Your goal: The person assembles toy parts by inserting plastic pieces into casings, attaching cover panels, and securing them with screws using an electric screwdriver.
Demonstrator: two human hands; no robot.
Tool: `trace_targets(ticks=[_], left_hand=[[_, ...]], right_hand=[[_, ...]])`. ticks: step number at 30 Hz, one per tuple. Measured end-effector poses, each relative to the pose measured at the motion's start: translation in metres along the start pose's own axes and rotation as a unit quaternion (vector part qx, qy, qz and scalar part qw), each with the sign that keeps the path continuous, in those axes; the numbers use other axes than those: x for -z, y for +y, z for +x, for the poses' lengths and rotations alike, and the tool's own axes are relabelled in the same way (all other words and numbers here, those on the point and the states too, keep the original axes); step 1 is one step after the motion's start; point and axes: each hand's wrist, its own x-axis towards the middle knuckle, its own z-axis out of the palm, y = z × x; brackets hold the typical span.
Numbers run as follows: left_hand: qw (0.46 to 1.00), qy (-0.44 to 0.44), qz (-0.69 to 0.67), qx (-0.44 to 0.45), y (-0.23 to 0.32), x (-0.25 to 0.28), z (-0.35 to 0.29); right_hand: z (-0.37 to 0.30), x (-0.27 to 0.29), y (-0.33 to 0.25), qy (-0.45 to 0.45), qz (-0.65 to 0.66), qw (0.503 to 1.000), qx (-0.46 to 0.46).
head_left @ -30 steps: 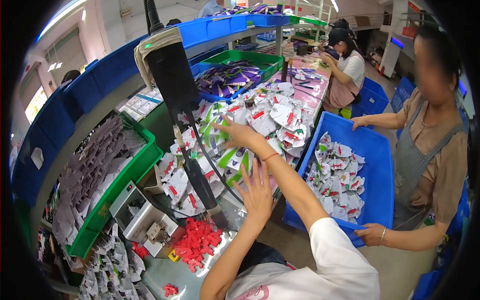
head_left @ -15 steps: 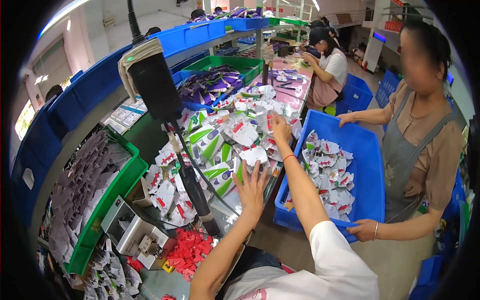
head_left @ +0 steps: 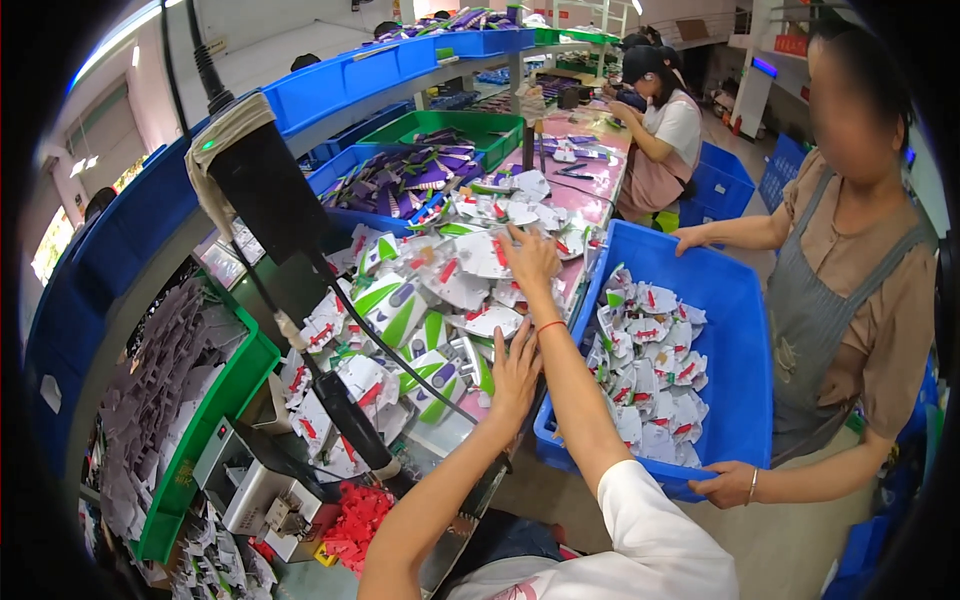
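A heap of white plastic shell parts [head_left: 455, 280], many with red pieces on them and some with green and purple patches, covers the bench before me. My right hand [head_left: 533, 262] reaches over the heap's right side, fingers spread against the white parts. Closer to me, my left hand [head_left: 515, 378] touches the heap's near edge with its fingers stretched out. Neither hand grips a part that I can see. To the right, a co-worker holds a blue bin [head_left: 738, 330] by its rim, tilted against the bench edge, with more such white parts inside.
A black cable-fed tool [head_left: 268, 180] hangs over the bench. At left stand a green crate [head_left: 225, 425] of grey-white parts and a small metal press [head_left: 278, 510] beside red pieces [head_left: 360, 525]. Purple parts fill a blue tray [head_left: 335, 172] behind. Another person [head_left: 665, 135] sits farther along.
My right hand has shifted left over the heap, its fingers spreading. My left hand has moved slightly right, toward my right forearm. The co-worker still holds the bin.
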Motion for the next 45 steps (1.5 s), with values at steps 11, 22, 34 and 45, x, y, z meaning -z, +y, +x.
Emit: trace_targets(ticks=[11, 22, 34, 45], left_hand=[[0.999, -0.02, 0.031, 0.017, -0.024, -0.006, 0.026], [0.998, 0.037, -0.045, 0.019, -0.057, -0.013, 0.022], [0.985, 0.116, -0.127, -0.018, -0.06, -0.024, -0.001], [0.973, -0.005, -0.129, -0.192, -0.038, 0.0, -0.03]], right_hand=[[0.007, -0.023, -0.044, -0.079, -0.009, 0.992, 0.098], [0.02, -0.046, -0.059, -0.114, -0.01, 0.973, 0.199], [0.037, -0.014, -0.068, -0.216, 0.056, 0.935, 0.276], [0.028, 0.012, -0.037, -0.184, 0.107, 0.909, 0.359]])
